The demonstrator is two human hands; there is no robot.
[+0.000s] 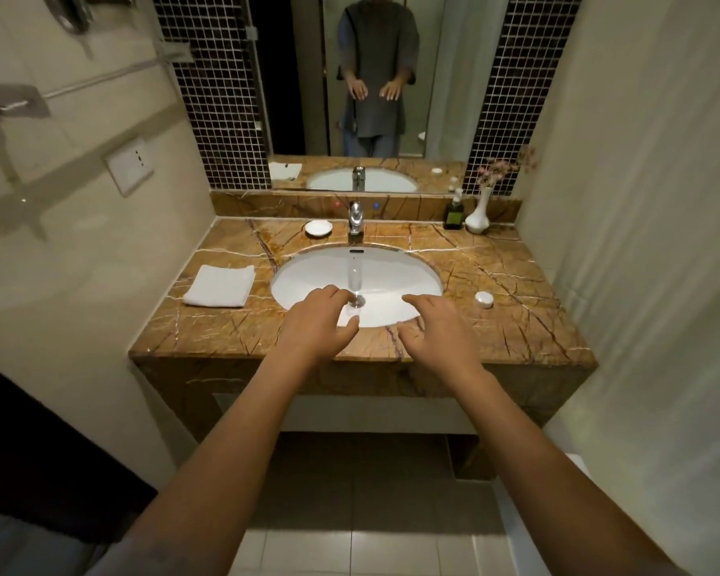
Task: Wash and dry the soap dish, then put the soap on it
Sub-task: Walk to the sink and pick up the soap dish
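I see my left hand (314,322) and right hand (435,330) spread empty over the white oval basin (416,276). The round white ceramic soap dish (318,228) sits left of the chrome tap (355,218). Washing seems unstarted; next I'd reach for it.

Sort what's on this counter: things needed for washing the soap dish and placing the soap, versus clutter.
Needed: soap dish, soap, tap, sink, folded towel, left hand, right hand.

Clutter: vase of flowers, dark pump bottle.

White soap dish (318,228) left of faucet (355,218)
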